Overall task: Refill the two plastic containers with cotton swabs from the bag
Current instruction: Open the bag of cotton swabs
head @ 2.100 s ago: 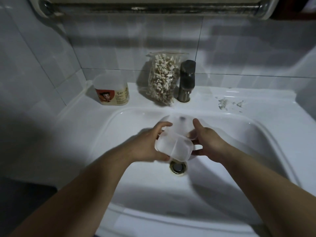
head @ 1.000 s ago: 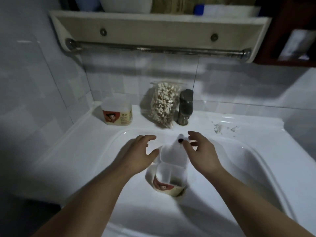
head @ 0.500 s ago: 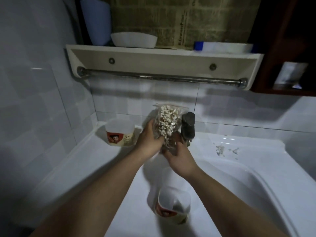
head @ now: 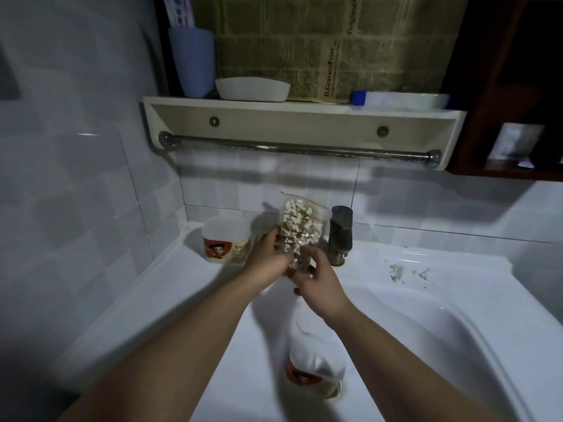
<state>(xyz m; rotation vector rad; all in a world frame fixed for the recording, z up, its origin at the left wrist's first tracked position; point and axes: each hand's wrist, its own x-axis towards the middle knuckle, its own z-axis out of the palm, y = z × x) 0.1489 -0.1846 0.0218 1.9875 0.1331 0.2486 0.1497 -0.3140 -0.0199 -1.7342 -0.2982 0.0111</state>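
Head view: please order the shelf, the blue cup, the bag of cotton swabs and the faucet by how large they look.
1. shelf
2. blue cup and bag of cotton swabs: they look about alike, and the bag is partly covered, so no ranking.
3. faucet

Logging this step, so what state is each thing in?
bag: held by both hands, full of swabs
left hand: grips bag
right hand: grips bag's bottom
sink container: open
ledge container: upright, seemingly closed
tap: no water running
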